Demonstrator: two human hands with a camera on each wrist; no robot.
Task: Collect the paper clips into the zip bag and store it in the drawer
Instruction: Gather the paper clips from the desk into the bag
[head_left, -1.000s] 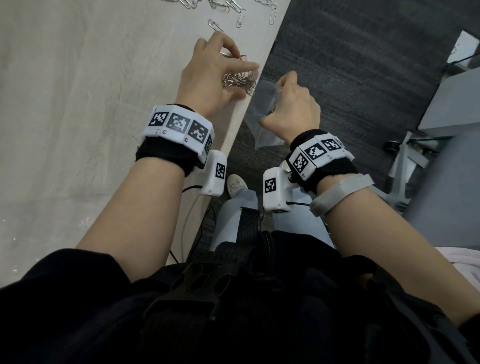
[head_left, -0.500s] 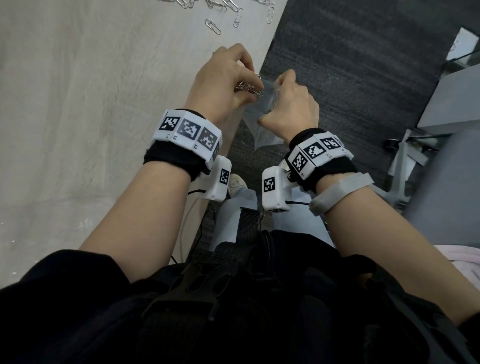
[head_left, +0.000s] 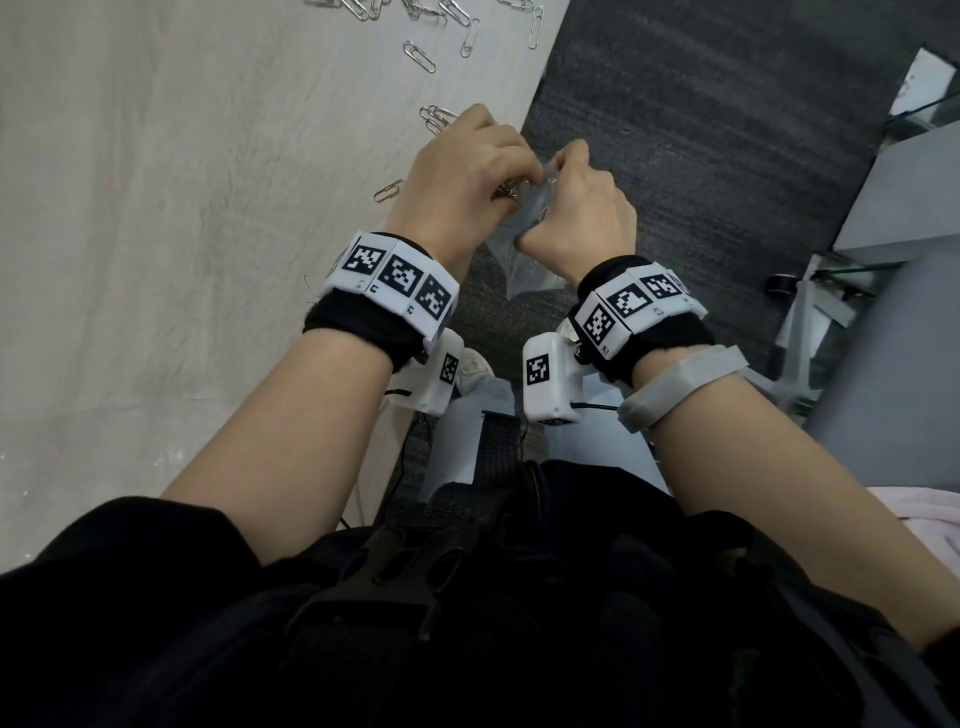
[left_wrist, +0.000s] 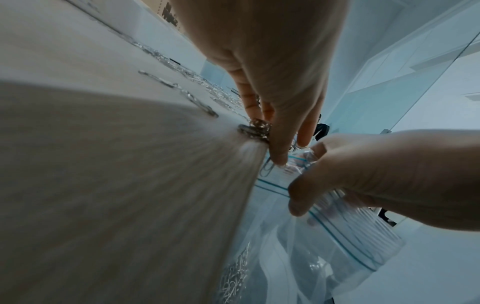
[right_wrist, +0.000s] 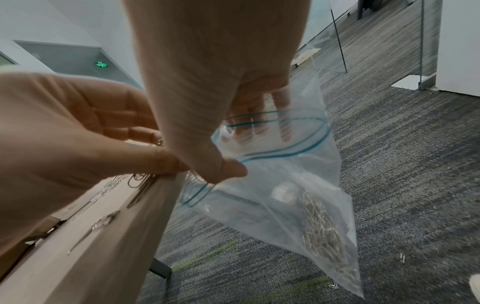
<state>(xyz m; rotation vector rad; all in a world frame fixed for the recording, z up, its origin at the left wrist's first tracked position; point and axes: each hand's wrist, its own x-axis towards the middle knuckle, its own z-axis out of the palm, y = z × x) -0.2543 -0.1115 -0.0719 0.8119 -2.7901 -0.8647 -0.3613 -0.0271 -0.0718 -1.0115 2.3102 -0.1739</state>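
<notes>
wrist tags (head_left: 602, 326) "R1", "R2" — green sign (right_wrist: 101, 64), unreadable

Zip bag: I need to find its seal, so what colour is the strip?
Blue-green, on the clear zip bag; the right wrist view shows it best.

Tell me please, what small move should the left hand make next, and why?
Probably shift the left hand slightly right and release its paper clips into the zip bag: the right hand holds the bag's mouth open just beyond the table edge.
</notes>
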